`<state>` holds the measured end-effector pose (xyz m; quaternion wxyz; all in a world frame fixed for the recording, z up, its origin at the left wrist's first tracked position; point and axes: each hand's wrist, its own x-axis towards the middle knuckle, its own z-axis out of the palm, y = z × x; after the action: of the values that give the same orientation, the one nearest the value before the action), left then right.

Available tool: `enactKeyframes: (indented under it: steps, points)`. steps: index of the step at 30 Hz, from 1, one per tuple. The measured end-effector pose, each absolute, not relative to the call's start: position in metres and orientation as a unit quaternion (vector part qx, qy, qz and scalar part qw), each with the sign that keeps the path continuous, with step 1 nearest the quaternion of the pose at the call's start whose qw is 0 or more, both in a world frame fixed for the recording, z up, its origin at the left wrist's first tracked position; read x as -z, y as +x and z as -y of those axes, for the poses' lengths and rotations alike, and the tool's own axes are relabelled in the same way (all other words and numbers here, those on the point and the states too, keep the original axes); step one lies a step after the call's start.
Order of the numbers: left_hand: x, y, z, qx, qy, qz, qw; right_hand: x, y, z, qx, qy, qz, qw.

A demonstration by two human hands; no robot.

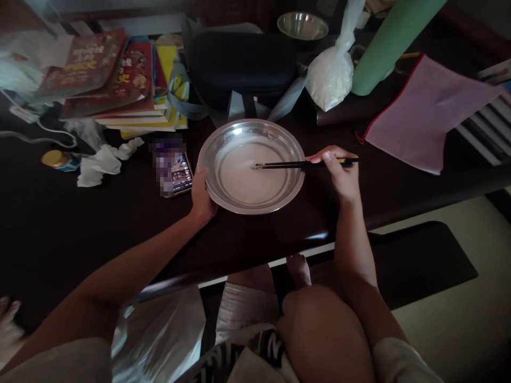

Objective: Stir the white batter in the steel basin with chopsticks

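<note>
Between both hands, steel basin [251,166]; left hand [200,197] gripping rim, right hand [339,173] holding chopsticks [297,164] inside

A wide, shallow steel dish [251,166] is seen flat on the dark bench [120,223], holding a thin layer of pale, milky liquid. Its near-left rim is pressed by the left grip [202,199]. A pair of dark chopsticks [295,164] is pinched in the right grip [339,173], laid almost level over the right rim, tips dipped in the liquid near the dish's middle.
</note>
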<state>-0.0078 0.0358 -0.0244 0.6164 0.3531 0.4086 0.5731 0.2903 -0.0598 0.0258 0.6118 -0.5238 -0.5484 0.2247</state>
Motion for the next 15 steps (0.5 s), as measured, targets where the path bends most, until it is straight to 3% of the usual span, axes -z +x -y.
enactKeyframes:
  steps: [7,12,15]
  points:
    - [0.0174,-0.0067,-0.0350,-0.558,0.340,-0.436,0.619,-0.0255,0.2902,0.0597,-0.247,-0.524,0.569,0.583]
    - [0.0215,-0.0082,-0.0354,-0.567,0.347,-0.418,0.620,-0.0243,0.2913,0.0602,-0.223,-0.536,0.531,0.617]
    - [0.0214,-0.0065,-0.0343,-0.571,0.345,-0.413,0.621,-0.0246,0.2912,0.0603,-0.260,-0.523,0.562,0.586]
